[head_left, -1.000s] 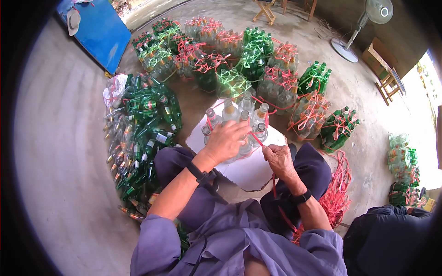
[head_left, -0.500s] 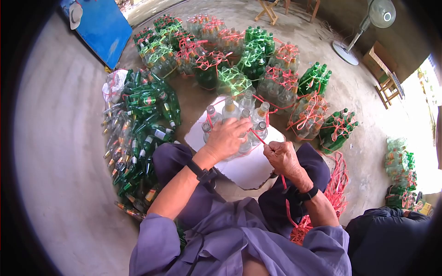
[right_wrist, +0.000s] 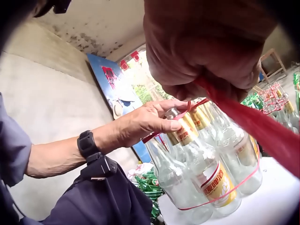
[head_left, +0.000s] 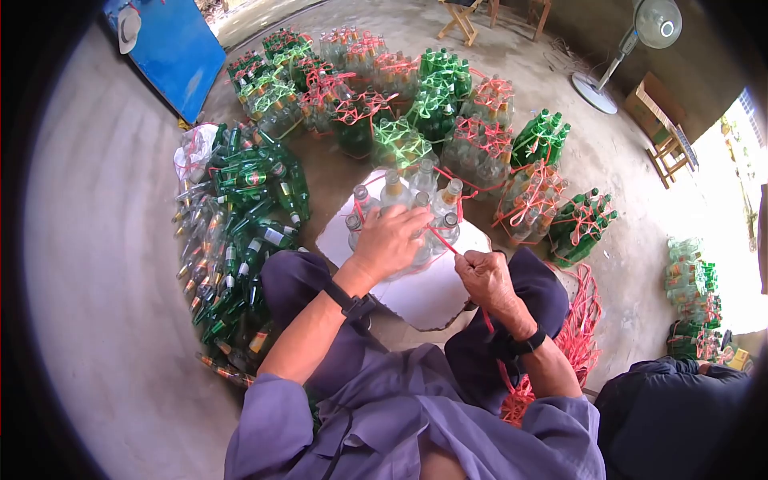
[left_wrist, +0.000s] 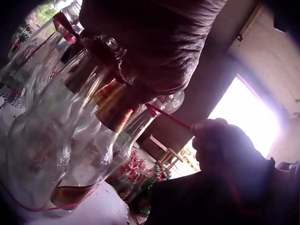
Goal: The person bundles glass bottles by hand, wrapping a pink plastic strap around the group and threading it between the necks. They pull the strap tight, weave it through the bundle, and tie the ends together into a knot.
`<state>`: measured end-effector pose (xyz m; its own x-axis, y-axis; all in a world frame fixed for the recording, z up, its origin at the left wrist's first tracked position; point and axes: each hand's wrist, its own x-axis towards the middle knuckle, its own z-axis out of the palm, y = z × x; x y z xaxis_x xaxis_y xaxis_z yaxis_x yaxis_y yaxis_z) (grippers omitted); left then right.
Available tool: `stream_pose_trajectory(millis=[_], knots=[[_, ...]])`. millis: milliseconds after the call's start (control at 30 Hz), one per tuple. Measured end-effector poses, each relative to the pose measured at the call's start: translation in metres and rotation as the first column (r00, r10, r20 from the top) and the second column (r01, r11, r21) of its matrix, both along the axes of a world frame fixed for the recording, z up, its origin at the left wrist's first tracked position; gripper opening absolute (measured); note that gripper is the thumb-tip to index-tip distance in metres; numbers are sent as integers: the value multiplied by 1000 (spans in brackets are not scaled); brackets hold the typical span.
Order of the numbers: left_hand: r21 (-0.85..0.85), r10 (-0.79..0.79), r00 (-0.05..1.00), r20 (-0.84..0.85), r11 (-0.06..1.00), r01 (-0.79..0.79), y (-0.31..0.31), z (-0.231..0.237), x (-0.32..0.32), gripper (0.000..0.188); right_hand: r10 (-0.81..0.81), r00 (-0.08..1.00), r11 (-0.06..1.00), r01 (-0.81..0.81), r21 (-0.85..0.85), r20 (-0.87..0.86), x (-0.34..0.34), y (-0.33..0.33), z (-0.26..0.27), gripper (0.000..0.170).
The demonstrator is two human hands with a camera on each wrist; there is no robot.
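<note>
Clear glass bottles [head_left: 394, 190] stand upright in a tight group on a white board [head_left: 400, 302], with a thin red band [right_wrist: 224, 196] around their lower bodies. The left hand [head_left: 390, 244] lies across the bottle necks, fingers extended; in the right wrist view its thumb touches a gold-wrapped neck [right_wrist: 187, 132]. To its right, the right hand [head_left: 490, 280] grips a red strap [head_left: 442, 240] running taut from the necks. The fist [left_wrist: 227, 145] also shows in the left wrist view. Palm and fingers hide part of the strap at the necks.
Strapped bundles of green bottles [head_left: 542, 138] and clear bottles stand in an arc beyond the board. Loose bottles [head_left: 248, 178] lie piled at left. A heap of red strap [head_left: 582, 320] lies by the right knee. A fan [head_left: 596, 92] stands at the back right.
The right hand has moved slightly away from the bottles and down, the strap still in its grip. Over the necks, the left hand has barely moved; the head view has shifted a little.
</note>
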<state>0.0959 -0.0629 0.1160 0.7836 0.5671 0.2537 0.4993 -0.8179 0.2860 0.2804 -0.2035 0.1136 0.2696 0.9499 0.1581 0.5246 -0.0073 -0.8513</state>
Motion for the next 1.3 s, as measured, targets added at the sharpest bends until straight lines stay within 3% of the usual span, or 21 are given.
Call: stream_pose_trajectory(millis=[67,100,133,200,333,400,500,633,700,733,800,833,1033,1133,1200,1233,1300], knots=[[45,-3,999,45,999,1,1,-4,1,40,-28,999,999,29,-30,31,9,5,9,41],[88,-8,996,91,996,0,0,-5,2,35,-16,989,998,25,-62,144,14,8,14,26],[87,-9,996,90,996,1,0,-5,2,35,-18,990,998,27,-62,142,19,13,16,26],[71,-10,997,81,997,4,2,-5,2,36,34,929,971,-117,207,368,27,27,21,21],[84,-1,997,76,996,-6,1,-4,3,37,34,798,961,-191,198,602,38,53,33,16],[31,-7,998,59,1000,5,1,-3,2,39,25,806,965,-174,196,591,44,65,31,21],[42,-30,996,87,999,26,2,-5,2,40,9,927,994,-50,99,376,53,76,8,31],[46,-61,992,110,997,56,4,-4,1,41,-16,964,987,-27,158,266,59,85,-29,28],[47,-52,994,92,998,48,2,-1,2,46,29,988,999,-22,-44,149,65,86,-26,30],[48,-55,994,93,998,51,2,0,2,46,26,988,999,-20,-44,150,67,87,-33,30],[44,-60,994,96,997,56,0,4,1,48,103,994,995,-103,13,-36,69,91,-48,30],[45,-60,994,95,997,56,-1,6,0,48,78,991,986,-93,-141,-108,69,91,-50,31],[71,-61,984,168,996,49,-21,8,-20,52,28,941,974,-102,-204,-338,55,87,-42,28],[101,49,969,243,992,-75,-44,6,-37,66,-1,908,955,-122,-269,-418,56,90,-47,25],[-122,276,863,424,961,-247,-51,-10,-45,84,2,892,951,-142,-276,-452,54,91,-48,25],[-119,304,857,417,953,-280,-51,-18,-49,95,-24,889,951,-120,-284,-457,52,90,-45,25],[-128,355,843,404,934,-332,-56,-30,-51,98,-43,886,950,-106,-292,-461,49,92,-45,26]])
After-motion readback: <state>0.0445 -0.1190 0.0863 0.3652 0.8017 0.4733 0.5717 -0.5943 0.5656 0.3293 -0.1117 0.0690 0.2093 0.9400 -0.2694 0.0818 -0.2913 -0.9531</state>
